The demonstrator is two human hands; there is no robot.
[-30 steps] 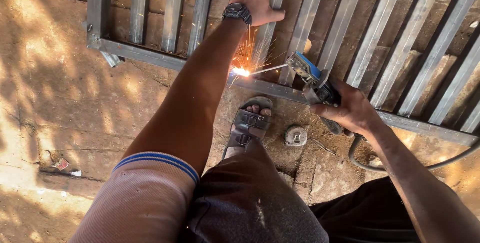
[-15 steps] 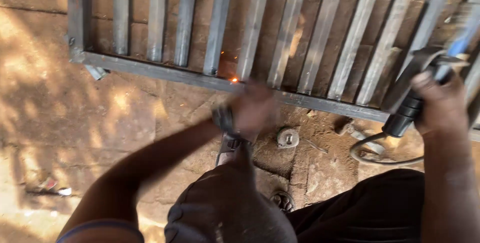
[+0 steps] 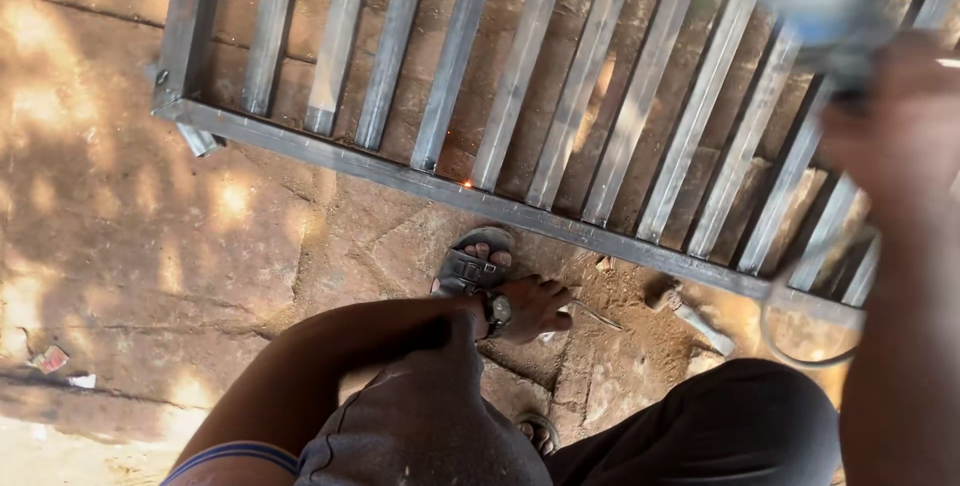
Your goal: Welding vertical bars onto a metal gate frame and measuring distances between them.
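Seen from above: steel gate (image 3: 560,136) lying flat on cracked dirt floor (image 3: 150,246), bars running far, bottom rail crossing left to right. Small orange spark (image 3: 466,184) glowing on rail, just far of sandalled foot (image 3: 472,264).

Left hand (image 3: 530,306), wristwatch (image 3: 497,312) on wrist, down at floor level just right of sandal, fingers curled around thin rod (image 3: 592,314) pointing right; grip looks clenched on rod, though fingertips partly hidden. Right hand (image 3: 890,136) raised at far right, badly blurred, wrapped around blue-grey tool (image 3: 830,31) held above gate bars; grip closed on tool, make of tool not readable through blur. Dark cable (image 3: 800,331) looping over floor below right hand, near rail. Hammer (image 3: 690,314) lying on dirt right of rod, well apart from left hand.

Risks, as judgement only: hot spot on rail close to bare toes, so burn possible if foot slides far; cable loop near rail apt to snag on tool or catch heat from fresh weld; tool held high in one hand while left reaches low, so balance and control weakened; thin rod easy to fumble on rough, uneven floor.
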